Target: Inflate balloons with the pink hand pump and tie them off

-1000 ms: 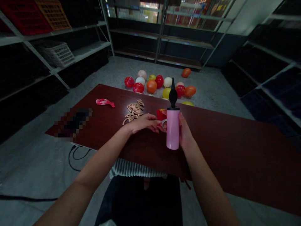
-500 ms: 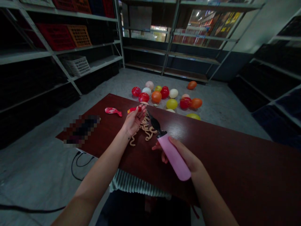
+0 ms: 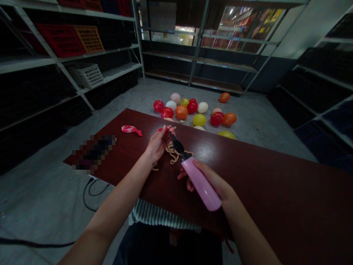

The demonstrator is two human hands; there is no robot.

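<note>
My right hand (image 3: 213,184) is wrapped round a pink hand pump (image 3: 199,181), tilted so its black nozzle (image 3: 176,144) points up and left. My left hand (image 3: 158,143) pinches a small red uninflated balloon (image 3: 162,130) right at the nozzle's tip. Under both hands a heap of tan rubber bands (image 3: 175,154) lies on the dark red table (image 3: 248,169). Another flat red-and-white balloon (image 3: 131,129) rests further left on the table.
Several inflated balloons (image 3: 193,110), red, orange, yellow and white, lie on the grey floor beyond the table. Metal shelving with crates (image 3: 82,40) lines the left, back and right. A blurred-out object (image 3: 92,152) sits at the table's left end. A black cable (image 3: 91,186) trails on the floor.
The pump has tipped from upright to slanted, nozzle toward my left hand. My left hand lifted the red balloon off the table and brought it to the nozzle tip.
</note>
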